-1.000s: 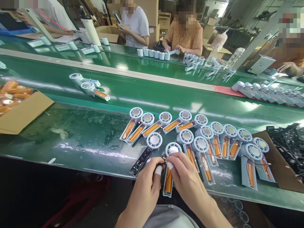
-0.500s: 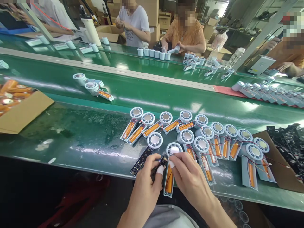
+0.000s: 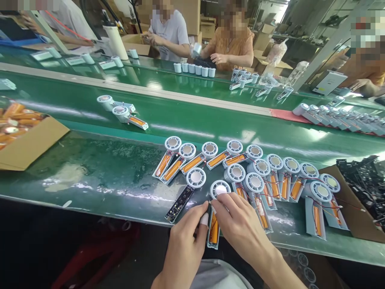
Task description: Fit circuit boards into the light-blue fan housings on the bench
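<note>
The left hand [image 3: 186, 237] and right hand [image 3: 242, 222] meet, fingers bunched, above the orange battery [image 3: 214, 230] at the surface's [image 3: 120, 192] near edge; what they pinch is hidden. Light, straight pressure seems best.

A round-headed, pale blue housing [image 3: 217, 188] lies at the surface [image 3: 105, 176] edge, open handle [image 3: 212, 246] nearest. An orange battery [image 3: 214, 232] lies lengthwise inside.

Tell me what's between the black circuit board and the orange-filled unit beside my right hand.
In the head view, your left hand lies between the circuit board and the orange-filled unit; between the round heads, the bench looks bare.
</note>
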The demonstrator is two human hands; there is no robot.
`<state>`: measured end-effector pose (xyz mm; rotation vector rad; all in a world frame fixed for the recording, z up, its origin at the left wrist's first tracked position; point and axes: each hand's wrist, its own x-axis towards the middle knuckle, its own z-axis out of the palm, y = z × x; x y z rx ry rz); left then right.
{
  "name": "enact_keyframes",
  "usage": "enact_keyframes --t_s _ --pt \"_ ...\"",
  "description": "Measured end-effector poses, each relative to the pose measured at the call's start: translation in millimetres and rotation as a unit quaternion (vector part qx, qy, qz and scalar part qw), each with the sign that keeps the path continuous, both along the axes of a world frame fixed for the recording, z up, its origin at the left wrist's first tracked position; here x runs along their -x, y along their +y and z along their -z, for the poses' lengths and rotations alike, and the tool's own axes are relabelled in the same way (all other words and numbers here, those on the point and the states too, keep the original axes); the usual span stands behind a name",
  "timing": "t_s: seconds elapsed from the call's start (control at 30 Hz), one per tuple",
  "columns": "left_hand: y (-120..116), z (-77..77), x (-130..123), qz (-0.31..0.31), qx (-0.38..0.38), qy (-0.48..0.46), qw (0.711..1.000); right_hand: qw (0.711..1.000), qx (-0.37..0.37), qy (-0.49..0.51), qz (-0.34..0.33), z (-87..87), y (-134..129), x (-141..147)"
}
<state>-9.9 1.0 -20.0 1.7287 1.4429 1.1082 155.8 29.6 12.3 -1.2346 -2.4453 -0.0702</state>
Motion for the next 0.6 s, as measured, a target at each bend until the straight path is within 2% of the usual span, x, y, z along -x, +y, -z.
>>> enact_keyframes --t_s 0.13,0.3,0.37,0.43,0.5,0.6 --pt "1.8 -7.4 1.7 0.006 0.087 -0.042 0.995 0.999 0.011 0.044 0.004 4.9 0.2 -1.4" --pt "7.0 -15.4 3.6 0.030 0.209 -0.107 0.971 0.997 0.043 0.062 -0.002 1.7 2.4 -1.3" --pt "6.0 -13.6 3.9 0.030 0.195 -0.102 0.975 0.999 0.042 0.031 0.007 0.1 1.5 0.5" --pt "4.0 -10.5 4.8 0.024 0.141 -0.080 0.987 0.999 0.042 0.010 0.019 -0.2 0.2 1.6" --pt "2.8 -8.3 6.9 0.030 0.109 -0.067 0.991 0.997 0.061 0.035 0.025 0.5 -0.2 0.0" --pt "4.6 -8.2 11.9 0.061 0.147 -0.082 0.984 0.985 0.132 0.109 0.013 1.2 2.9 -7.9"
